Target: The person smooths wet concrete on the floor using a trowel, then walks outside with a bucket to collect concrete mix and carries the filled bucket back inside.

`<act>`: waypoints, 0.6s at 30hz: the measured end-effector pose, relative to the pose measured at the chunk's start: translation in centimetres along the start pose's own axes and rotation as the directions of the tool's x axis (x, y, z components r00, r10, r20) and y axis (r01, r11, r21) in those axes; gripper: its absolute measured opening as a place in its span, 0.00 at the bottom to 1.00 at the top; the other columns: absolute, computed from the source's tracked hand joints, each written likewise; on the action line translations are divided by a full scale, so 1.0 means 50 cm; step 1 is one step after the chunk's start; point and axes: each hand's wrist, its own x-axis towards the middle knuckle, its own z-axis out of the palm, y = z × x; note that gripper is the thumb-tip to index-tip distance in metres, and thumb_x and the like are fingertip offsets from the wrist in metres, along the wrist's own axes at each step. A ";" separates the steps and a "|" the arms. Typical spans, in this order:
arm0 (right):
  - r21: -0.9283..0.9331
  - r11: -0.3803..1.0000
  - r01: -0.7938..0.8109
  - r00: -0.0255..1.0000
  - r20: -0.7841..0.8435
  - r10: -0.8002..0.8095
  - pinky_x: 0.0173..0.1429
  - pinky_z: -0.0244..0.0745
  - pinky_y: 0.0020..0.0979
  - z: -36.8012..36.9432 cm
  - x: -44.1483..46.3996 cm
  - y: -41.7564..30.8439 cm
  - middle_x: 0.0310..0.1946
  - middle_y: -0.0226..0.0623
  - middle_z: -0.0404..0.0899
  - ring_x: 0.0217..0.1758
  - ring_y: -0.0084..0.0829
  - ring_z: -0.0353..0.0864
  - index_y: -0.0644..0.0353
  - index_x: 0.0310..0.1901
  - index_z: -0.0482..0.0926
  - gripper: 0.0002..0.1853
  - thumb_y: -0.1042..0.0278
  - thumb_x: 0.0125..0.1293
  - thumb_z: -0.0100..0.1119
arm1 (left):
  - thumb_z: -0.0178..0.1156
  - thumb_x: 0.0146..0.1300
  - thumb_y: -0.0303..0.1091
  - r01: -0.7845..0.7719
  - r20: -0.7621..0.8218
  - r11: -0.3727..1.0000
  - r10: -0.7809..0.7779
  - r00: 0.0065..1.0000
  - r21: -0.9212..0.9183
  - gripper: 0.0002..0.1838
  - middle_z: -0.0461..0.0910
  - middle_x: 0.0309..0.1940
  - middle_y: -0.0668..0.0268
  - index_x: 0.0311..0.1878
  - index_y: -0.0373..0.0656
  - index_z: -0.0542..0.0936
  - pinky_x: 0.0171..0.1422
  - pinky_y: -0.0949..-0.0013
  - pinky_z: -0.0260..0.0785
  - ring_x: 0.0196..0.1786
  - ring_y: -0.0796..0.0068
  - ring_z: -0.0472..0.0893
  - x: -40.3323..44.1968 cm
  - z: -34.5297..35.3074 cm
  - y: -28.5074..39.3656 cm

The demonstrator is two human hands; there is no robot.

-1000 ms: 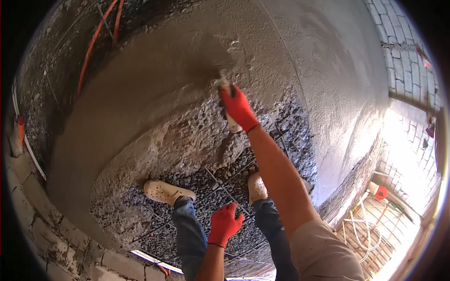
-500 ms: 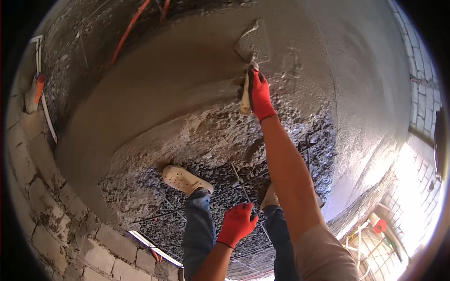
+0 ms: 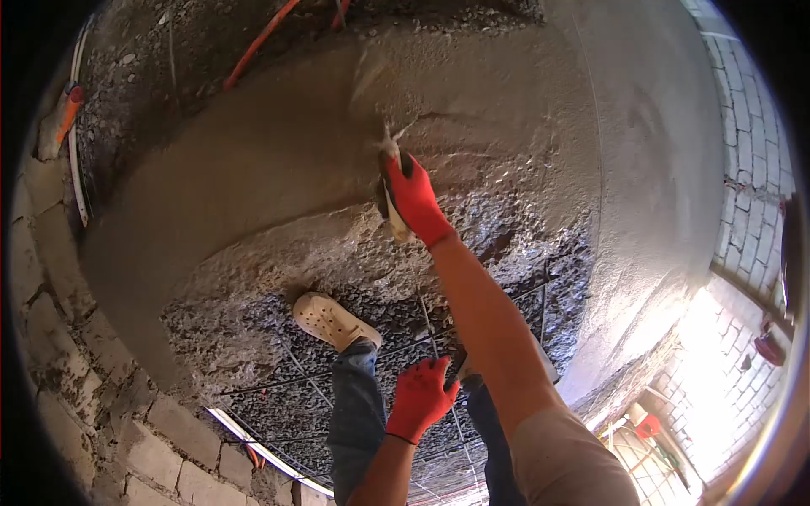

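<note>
My right hand (image 3: 415, 198), in a red glove, is wrapped round the pale handle of a trowel (image 3: 396, 221). The mortar-coated neck of the tool reaches up to the wet concrete (image 3: 278, 160); its blade blends into the grey surface, so its outline is hard to make out. My left hand (image 3: 420, 398), gloved in red too, hangs low between my legs with fingers loosely curled and thumb apart, and no object shows in it. Below the trowel, the smoothed concrete gives way to rough, stony mix (image 3: 337, 249).
A beige clog (image 3: 333, 320) stands on gravelly mix crossed by thin steel bars (image 3: 308, 375). Orange conduit (image 3: 261, 42) sticks up at the top. Block walls (image 3: 156, 447) border the left, with brickwork (image 3: 747, 135) at right. Smooth concrete (image 3: 654, 160) lies beyond a straight seam.
My right hand has swept the trowel left and slightly down across the wet concrete, leaving fresh ridges to its right. The left hand has barely moved.
</note>
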 end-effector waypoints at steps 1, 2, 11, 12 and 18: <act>-0.002 1.000 0.001 1.000 0.007 -0.001 0.46 0.73 0.34 -0.016 -0.025 -0.012 0.35 0.42 0.82 0.39 0.31 0.79 0.63 0.49 0.74 0.21 0.51 0.68 0.56 | 0.64 0.56 0.47 0.027 0.021 1.000 -0.027 0.999 -0.002 0.25 0.79 0.43 0.61 0.55 0.46 0.75 0.52 0.60 0.70 0.47 0.62 0.80 0.002 -0.002 0.001; -0.197 0.980 -0.033 0.999 -0.010 0.032 0.47 0.74 0.37 -0.043 -0.056 -0.029 0.36 0.47 0.82 0.41 0.39 0.81 0.62 0.50 0.74 0.21 0.51 0.66 0.58 | 0.64 0.56 0.47 0.039 0.016 0.999 -0.038 0.999 -0.008 0.25 0.79 0.43 0.61 0.55 0.46 0.75 0.52 0.60 0.70 0.47 0.62 0.80 0.000 -0.002 0.003; 0.111 0.981 -0.162 0.987 -0.006 0.163 0.25 0.70 0.26 -0.260 0.009 0.026 0.25 0.28 0.75 0.22 0.20 0.74 0.57 0.55 0.76 0.25 0.43 0.74 0.43 | 0.64 0.57 0.46 0.089 0.026 0.994 -0.087 0.996 -0.064 0.25 0.79 0.42 0.60 0.56 0.46 0.74 0.53 0.57 0.69 0.47 0.59 0.80 0.008 -0.017 0.015; 0.117 0.979 -0.165 0.986 0.011 0.165 0.25 0.70 0.26 -0.246 0.025 0.021 0.25 0.28 0.75 0.22 0.20 0.74 0.57 0.55 0.76 0.25 0.43 0.74 0.43 | 0.64 0.57 0.46 0.063 -0.008 0.995 -0.064 0.998 -0.077 0.25 0.79 0.41 0.60 0.56 0.46 0.74 0.53 0.56 0.69 0.47 0.58 0.80 0.006 -0.013 0.011; 0.205 0.974 -0.102 0.992 0.089 0.085 0.26 0.72 0.30 -0.074 0.092 0.119 0.28 0.29 0.77 0.24 0.25 0.75 0.54 0.57 0.75 0.25 0.42 0.73 0.43 | 0.64 0.57 0.45 0.078 -0.020 0.991 -0.080 0.997 -0.112 0.23 0.79 0.41 0.60 0.53 0.47 0.75 0.52 0.56 0.70 0.46 0.59 0.80 0.006 -0.025 0.006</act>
